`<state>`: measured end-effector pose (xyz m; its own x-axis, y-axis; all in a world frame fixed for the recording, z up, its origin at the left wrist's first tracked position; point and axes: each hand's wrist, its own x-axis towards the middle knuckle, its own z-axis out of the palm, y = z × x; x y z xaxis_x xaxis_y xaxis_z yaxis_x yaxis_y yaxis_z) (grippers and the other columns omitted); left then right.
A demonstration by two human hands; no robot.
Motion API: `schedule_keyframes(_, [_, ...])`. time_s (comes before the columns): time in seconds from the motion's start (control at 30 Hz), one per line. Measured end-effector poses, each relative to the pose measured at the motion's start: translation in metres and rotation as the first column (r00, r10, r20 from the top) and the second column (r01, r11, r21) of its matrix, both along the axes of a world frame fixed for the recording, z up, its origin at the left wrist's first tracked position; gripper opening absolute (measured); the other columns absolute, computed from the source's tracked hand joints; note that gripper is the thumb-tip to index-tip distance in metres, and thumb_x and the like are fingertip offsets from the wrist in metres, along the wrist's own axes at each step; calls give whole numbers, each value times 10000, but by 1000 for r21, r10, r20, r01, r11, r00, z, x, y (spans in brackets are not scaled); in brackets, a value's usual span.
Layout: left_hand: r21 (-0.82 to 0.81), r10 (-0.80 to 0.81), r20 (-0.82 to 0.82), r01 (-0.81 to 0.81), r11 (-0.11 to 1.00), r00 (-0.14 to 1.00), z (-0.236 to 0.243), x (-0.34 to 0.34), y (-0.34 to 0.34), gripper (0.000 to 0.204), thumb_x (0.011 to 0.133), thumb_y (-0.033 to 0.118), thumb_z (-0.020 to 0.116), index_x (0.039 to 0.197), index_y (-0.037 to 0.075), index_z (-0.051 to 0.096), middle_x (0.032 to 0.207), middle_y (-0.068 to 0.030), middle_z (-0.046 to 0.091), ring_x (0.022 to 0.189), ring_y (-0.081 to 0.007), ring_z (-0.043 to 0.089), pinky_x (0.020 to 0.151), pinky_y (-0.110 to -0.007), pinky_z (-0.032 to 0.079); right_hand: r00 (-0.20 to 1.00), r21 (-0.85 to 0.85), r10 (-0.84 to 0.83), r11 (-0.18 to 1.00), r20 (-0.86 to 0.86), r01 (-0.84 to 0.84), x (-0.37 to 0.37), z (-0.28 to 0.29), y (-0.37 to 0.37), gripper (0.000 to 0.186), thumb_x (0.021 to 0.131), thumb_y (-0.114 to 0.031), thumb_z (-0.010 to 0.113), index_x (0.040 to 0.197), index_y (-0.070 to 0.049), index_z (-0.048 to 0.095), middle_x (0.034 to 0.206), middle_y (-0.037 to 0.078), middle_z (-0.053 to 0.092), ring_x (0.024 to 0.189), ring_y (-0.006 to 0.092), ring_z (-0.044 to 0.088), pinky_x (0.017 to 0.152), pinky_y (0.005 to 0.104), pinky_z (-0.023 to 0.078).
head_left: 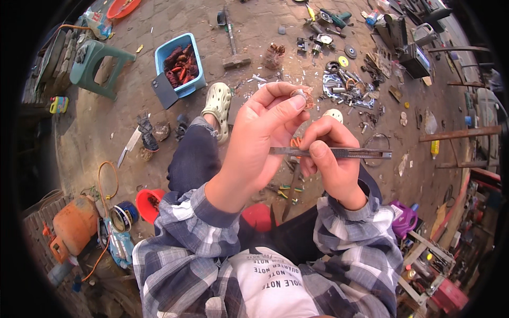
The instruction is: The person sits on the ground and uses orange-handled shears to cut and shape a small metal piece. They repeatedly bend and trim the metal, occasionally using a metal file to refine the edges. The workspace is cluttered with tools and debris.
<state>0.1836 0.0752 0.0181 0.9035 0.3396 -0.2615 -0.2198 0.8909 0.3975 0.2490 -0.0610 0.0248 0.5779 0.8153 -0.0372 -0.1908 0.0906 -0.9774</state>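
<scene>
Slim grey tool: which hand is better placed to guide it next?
Probably the right hand: it grips the slim grey tool, whose end juts past it, while the left hand is occupied pinching a small reddish piece.

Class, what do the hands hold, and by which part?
Left hand: coppery piece, pinched by its left side. Right hand: cutter, pinched near its middle.

The cutter [366, 153] is in the right hand [334, 161], the small piece [304, 99] in the left hand [258, 130]; beyond both, on the ground [201, 18], the tub [194, 89] stands between the stool [95, 61] at left and the hammer [237, 62] at right; metal parts [338, 87] lie farther right; the knife [133, 140] lies nearer, at left.
</scene>
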Motion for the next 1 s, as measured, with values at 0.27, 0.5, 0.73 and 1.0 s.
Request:
schedule_keyframes(0.27, [130, 68, -7, -67, 989, 998, 1, -13, -2, 155, 838, -8, 596, 981, 31, 551, 1034, -86, 595, 918, -151, 581, 831, -273, 471, 905, 329, -351, 906, 239, 264, 6, 3, -5, 299, 863, -186, 621, 1005, 67, 551, 932, 135, 566, 722, 162, 596, 643, 270, 520])
schedule_keyframes(0.5, [206, 46, 30, -51, 977, 998, 2, -19, -10, 162, 821, -31, 603, 955, 38, 545, 1058, -93, 596, 923, -163, 591, 856, -302, 463, 952, 330, -281, 916, 124, 228, 8, -7, 1, 162, 793, -34, 645, 922, 1, 555, 917, 94, 553, 823, 143, 556, 755, 273, 461])
schedule_keyframes(0.73, [307, 68, 89, -93, 947, 994, 0, -20, -11, 171, 814, -72, 603, 933, 17, 519, 1061, -113, 575, 1010, -178, 566, 887, -301, 447, 975, 364, -211, 915, 69, 173, 4, -3, 8, 145, 801, -33, 625, 914, 10, 546, 916, 117, 587, 841, 160, 579, 784, 289, 465])
schedule_keyframes(1.0, [274, 46, 91, -69, 959, 995, -7, -21, -13, 171, 819, -71, 599, 947, 14, 523, 1047, -114, 587, 1005, -183, 574, 896, -309, 447, 976, 375, -219, 904, -5, 205, 0, -10, 11, 133, 798, 17, 609, 915, 11, 548, 927, 118, 590, 908, 188, 594, 829, 317, 471])
